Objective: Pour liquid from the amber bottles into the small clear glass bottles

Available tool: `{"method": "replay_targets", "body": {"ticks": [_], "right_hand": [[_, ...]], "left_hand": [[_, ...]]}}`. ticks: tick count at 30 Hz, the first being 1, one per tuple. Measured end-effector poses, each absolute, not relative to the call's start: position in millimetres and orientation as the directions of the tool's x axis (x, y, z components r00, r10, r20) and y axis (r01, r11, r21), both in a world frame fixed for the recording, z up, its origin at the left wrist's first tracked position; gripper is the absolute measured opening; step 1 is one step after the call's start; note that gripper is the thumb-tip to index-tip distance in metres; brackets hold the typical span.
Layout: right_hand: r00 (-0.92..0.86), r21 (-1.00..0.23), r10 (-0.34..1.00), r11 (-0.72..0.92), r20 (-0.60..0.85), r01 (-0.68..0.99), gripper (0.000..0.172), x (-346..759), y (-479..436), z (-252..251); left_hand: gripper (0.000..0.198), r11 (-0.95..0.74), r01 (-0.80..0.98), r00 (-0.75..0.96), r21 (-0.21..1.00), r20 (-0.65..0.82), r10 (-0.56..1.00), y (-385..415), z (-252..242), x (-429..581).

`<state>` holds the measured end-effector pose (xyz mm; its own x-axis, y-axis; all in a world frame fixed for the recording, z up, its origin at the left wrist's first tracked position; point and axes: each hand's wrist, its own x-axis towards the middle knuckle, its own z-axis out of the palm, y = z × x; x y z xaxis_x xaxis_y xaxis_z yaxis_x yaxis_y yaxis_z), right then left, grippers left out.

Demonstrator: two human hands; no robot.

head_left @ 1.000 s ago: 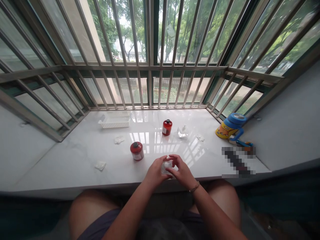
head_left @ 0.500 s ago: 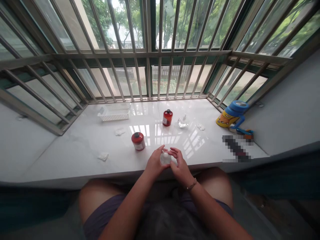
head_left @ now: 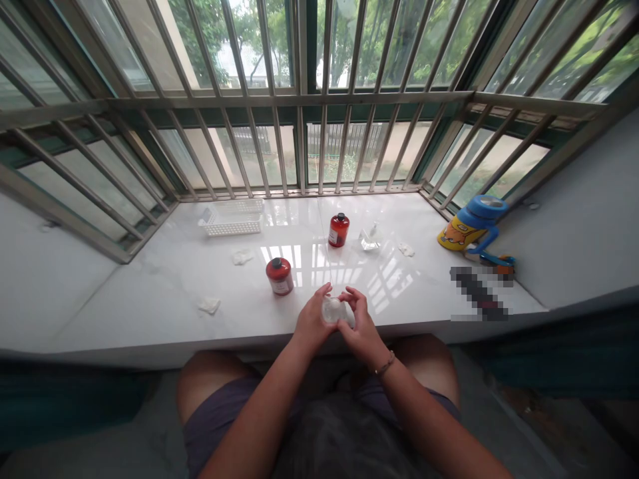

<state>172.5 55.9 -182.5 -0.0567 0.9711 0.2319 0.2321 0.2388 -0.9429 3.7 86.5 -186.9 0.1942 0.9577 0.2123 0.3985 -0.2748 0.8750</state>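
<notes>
Cupping the clear item (head_left: pixel 331 310) btwn L hand (head_left: pixel 311 320) & R hand (head_left: pixel 360 327), you could drop it past the counter (head_left: pixel 150 293) if fingertips slip.

Between the hands (head_left: pixel 312 322), apparently a container (head_left: pixel 331 310); bottles (head_left: pixel 339 231) behind.

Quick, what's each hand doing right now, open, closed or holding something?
Left hand: closed around the clear container.
Right hand: fingers curled at the container's side; whether it grips it can't be told.
</notes>
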Motion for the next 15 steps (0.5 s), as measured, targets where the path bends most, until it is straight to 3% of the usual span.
{"method": "replay_targets", "body": {"ticks": [4,9,12,15], "right_hand": [[-0.126,-0.957,0.974,0.210,0.187,0.198,0.076,167.0,53.6,-179.8],[-0.065,-0.966,0.989,0.147,0.136,0.213,0.070,163.7,50.5,-177.9],[-0.115,-0.968,0.986,0.140,0.119,0.206,0.073,164.5,50.7,-176.2],[-0.056,-0.966,0.990,0.138,0.129,0.220,0.074,165.7,52.7,-175.4]], "left_hand": [[0.100,-0.208,0.442,0.159,0.872,0.152,0.976,84.9,-189.3,2.6],[0.093,-0.233,0.472,0.185,0.850,0.163,0.969,85.0,-185.5,1.1],[0.088,-0.240,0.480,0.182,0.844,0.172,0.968,84.9,-184.7,1.5],[0.086,-0.242,0.475,0.183,0.846,0.174,0.968,84.6,-185.2,1.7]]}}
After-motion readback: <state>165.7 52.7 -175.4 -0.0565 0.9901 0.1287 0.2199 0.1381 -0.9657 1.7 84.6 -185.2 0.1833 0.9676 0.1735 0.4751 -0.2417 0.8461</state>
